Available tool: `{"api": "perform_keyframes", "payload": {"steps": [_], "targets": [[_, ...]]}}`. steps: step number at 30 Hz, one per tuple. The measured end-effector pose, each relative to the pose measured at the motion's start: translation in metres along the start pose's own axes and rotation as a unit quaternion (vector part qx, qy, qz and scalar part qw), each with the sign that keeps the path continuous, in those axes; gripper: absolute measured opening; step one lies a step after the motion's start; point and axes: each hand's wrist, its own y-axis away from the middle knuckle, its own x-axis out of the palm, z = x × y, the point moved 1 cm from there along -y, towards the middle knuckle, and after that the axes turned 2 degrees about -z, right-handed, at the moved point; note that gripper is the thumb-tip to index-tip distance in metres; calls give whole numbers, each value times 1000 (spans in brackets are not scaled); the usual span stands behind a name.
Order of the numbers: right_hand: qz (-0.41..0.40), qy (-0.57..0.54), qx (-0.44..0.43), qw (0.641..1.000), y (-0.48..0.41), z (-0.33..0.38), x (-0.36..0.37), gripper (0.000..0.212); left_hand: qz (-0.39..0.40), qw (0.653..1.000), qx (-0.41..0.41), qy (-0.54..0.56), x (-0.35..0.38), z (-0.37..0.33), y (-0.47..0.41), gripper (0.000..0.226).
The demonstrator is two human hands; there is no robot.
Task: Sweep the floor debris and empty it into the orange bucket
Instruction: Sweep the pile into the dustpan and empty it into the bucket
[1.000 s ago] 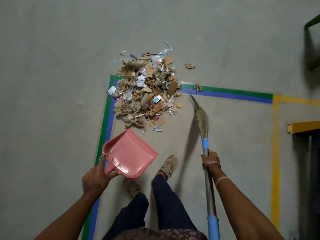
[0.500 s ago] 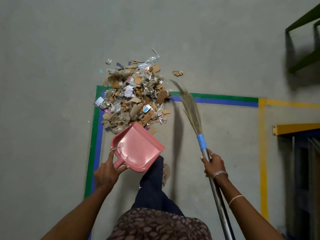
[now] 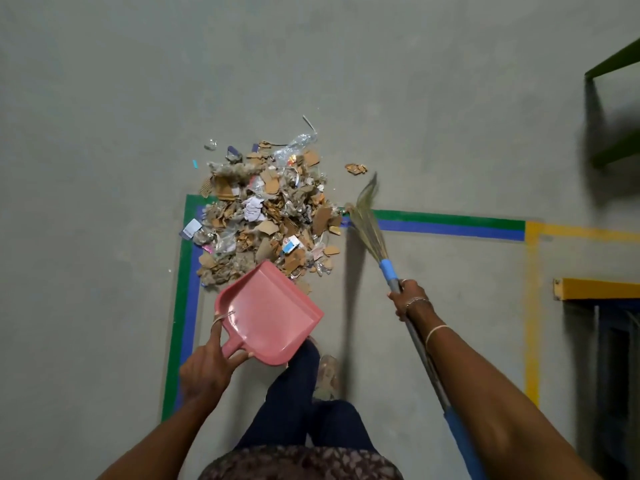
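Observation:
A heap of debris [image 3: 266,216], cardboard scraps, paper and plastic, lies on the grey floor over a taped corner. My left hand [image 3: 204,368] grips the handle of a pink dustpan [image 3: 270,313], whose front lip meets the near edge of the heap. My right hand [image 3: 408,299] holds the grey shaft of a broom [image 3: 367,220]; its straw bristles touch the floor at the heap's right side. One loose scrap [image 3: 356,168] lies apart, beyond the bristles. No orange bucket is in view.
Green and blue floor tape [image 3: 446,225] frames the area, with yellow tape [image 3: 533,306] to the right. A yellow-topped frame [image 3: 595,289] and a green frame [image 3: 613,64] stand at the right edge. My legs and one foot [image 3: 327,377] are below the dustpan.
The dustpan has moved forward from short of the heap to its near edge. The broom has swung from the near right side out past the tape line. The view has shifted closer.

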Motion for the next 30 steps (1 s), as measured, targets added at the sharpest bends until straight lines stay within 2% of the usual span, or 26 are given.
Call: {"api": "perform_keyframes", "payload": {"steps": [3,7,11,13,16,18,21,23,27,30], "targets": [[-9,-22,-21,999,29,20,-7,34,3,1000,-8,10,-19,-11,-8,110],[-64,-69,-44,995,45,24,-28,22,-10,999,-30,20,-43,-32,-20,108],[-89,-47,-50,994,-4,37,-70,17,-19,999,-38,30,-58,-57,-38,109],[-90,-18,-39,995,-49,48,-89,25,-24,998,-55,37,-61,-66,-46,109],[-61,22,-33,997,-123,65,-103,28,-43,994,-94,37,-66,-83,-57,108],[-6,33,-43,998,-156,85,-111,27,-49,988,-142,47,-67,-100,-63,105],[99,58,-92,989,-173,110,-137,28,-24,970,-223,95,-70,-126,-63,101],[128,78,-128,980,-174,111,-168,36,-24,956,-261,130,-74,-142,-61,100],[123,89,-214,965,-183,111,-230,51,3,944,-298,143,-75,-174,-59,108],[97,88,-251,959,-202,135,-257,52,12,938,-310,154,-78,-200,-62,105]]}}
